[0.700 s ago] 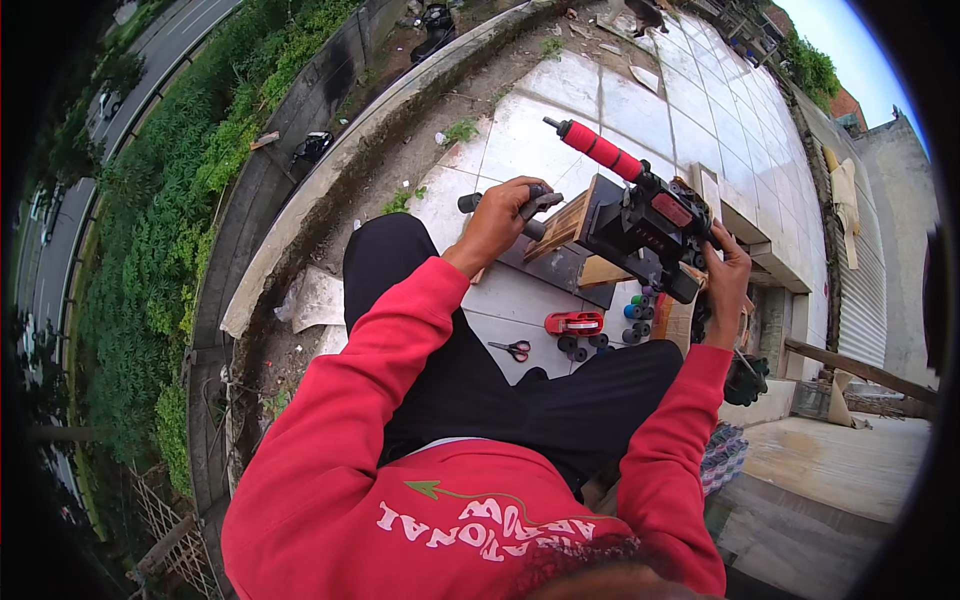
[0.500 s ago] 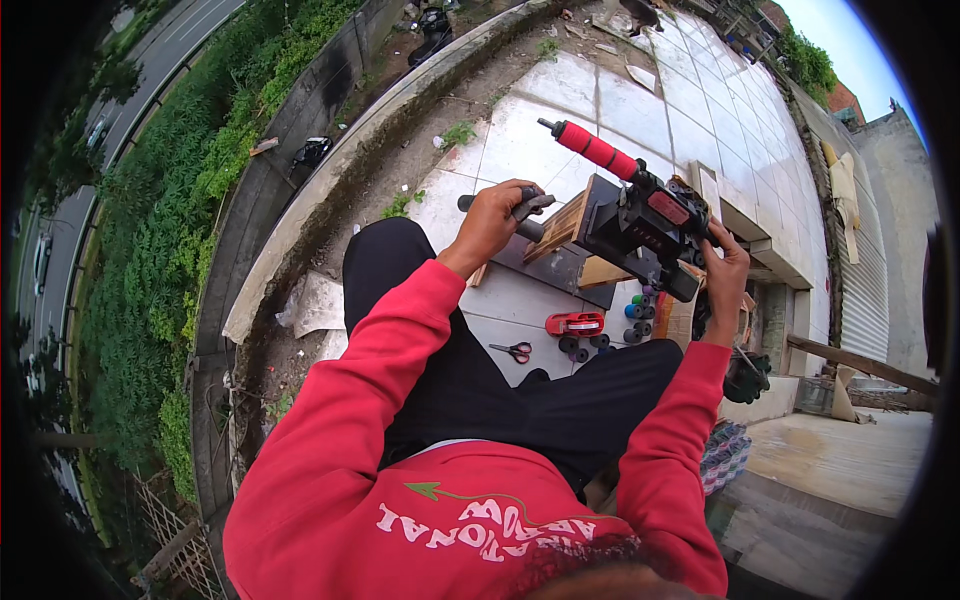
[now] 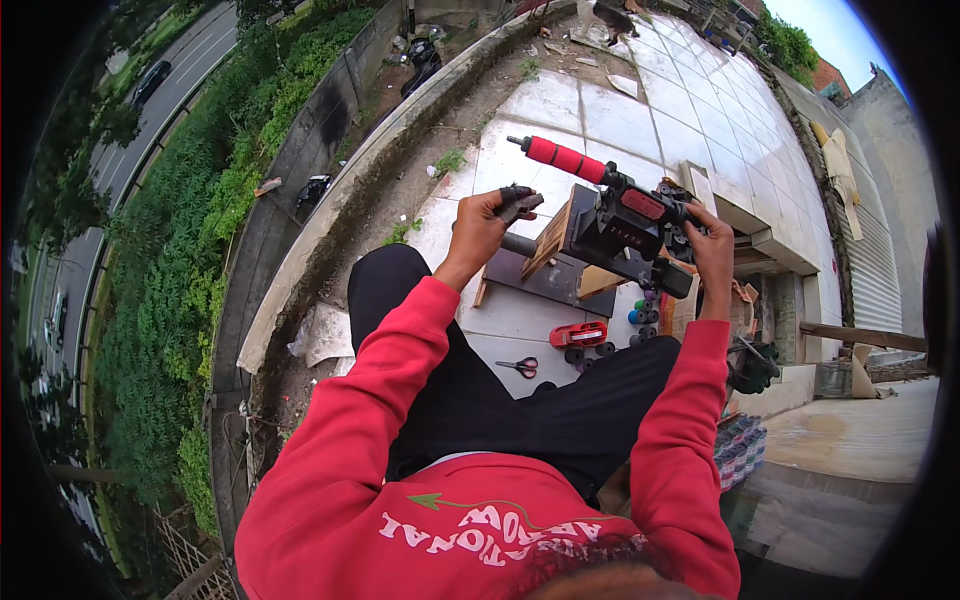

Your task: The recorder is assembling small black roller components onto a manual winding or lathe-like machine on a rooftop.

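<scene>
A black winding machine sits on a wooden stand in front of me, with a long red thread-wrapped roll jutting out to its left. My right hand is closed at the machine's right side, its fingertips on a dark part there. To the left of the stand, my left hand pinches a small dark pad between thumb and fingers. Just below that hand, a grey bar sticks out from the stand, apart from the pad. Whether a thread runs through the pad is too fine to tell.
Scissors lie on the tiles between my legs, near a red plastic tool and several small dark spools. A low concrete wall curves along the left. Far ahead, an animal stands on the tiles.
My left hand has shifted slightly left, away from the grey bar, still pinching the pad. My right hand stays at the machine's side. The view has tilted a little.
</scene>
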{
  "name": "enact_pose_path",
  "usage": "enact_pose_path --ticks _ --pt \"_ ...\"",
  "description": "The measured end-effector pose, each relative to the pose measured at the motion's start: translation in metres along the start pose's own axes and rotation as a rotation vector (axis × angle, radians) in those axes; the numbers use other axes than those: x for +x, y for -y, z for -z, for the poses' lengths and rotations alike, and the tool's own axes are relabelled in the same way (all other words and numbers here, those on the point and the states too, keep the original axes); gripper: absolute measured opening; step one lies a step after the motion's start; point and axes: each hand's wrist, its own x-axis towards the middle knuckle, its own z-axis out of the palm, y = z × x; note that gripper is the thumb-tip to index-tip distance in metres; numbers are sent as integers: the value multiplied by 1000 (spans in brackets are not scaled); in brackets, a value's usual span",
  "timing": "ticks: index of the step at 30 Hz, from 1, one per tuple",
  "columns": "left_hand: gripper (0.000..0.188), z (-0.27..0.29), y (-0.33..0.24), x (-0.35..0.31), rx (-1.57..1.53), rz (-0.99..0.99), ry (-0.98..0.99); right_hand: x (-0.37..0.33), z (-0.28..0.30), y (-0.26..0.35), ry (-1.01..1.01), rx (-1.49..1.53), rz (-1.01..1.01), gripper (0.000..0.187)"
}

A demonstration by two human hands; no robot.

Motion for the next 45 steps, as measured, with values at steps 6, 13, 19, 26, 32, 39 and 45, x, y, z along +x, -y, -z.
enact_pose_path --ticks 6,13,19,26,32,39,45 --pt "25 -11 -17 7 -106 17 27 8 -1 -4 30 26 50 30" --pt "26 -16 -28 14 -175 -30 -29 19 -8 -18 59 -4 -1 28" --pt "26 -20 -29 11 -197 0 -10 25 -12 -27 66 -5 3 27" --pt "27 -21 -26 -3 -243 45 -55 22 -22 -29 47 -51 -5 28" --pt "28 -20 -27 -11 -253 56 -66 22 -20 -24 36 -74 14 28" --pt "28 -24 -26 -7 -274 40 -62 24 -24 -31 64 -172 -29 29" --pt "27 -22 -28 0 -269 -9 -64 -3 -7 30 -51 -279 31 41"
